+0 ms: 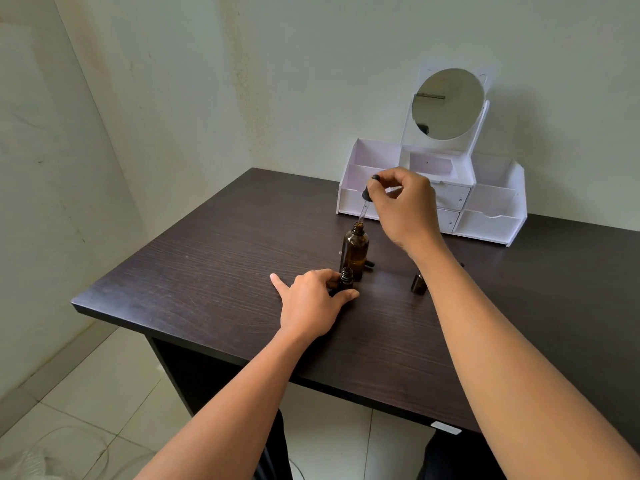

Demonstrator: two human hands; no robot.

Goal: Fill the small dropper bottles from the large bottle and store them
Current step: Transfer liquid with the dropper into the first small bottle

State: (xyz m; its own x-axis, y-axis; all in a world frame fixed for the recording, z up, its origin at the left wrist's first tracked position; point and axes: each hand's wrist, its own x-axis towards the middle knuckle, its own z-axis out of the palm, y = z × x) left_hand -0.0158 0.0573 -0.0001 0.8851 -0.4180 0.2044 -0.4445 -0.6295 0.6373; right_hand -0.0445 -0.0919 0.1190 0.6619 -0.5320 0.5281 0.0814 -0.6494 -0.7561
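From my remote seat: right hand (403, 206) is raised over the table (207, 265), fingers curled and pinching a dropper (366, 199) by its black bulb and collar. The glass pipette slants down and left, its tip right at the open mouth of the large bottle (355, 252); I can't tell whether the tip is inside the neck or just above it. The large bottle is amber, upright on the table, partly filled with liquid.

Left hand (311, 299) rests on the table just in front of the large bottle and grips the small bottle (345, 279) low on its body, thumb on the near side and curled fingers on the far side, one finger stretched out flat to the left. The small bottle is upright, uncapped, threaded neck showing, and stands just in front of the large bottle; touching or not, I can't tell.

A second small bottle (419, 284), dark, sits on the table to the right, well apart from the first and partly hidden behind the right forearm. A small black piece (370, 265) lies behind the large bottle's base, too hidden to identify.

At the back of the table, against the wall, stands a white organizer (491, 216) with open compartments and drawers, a round mirror (447, 103) upright on top
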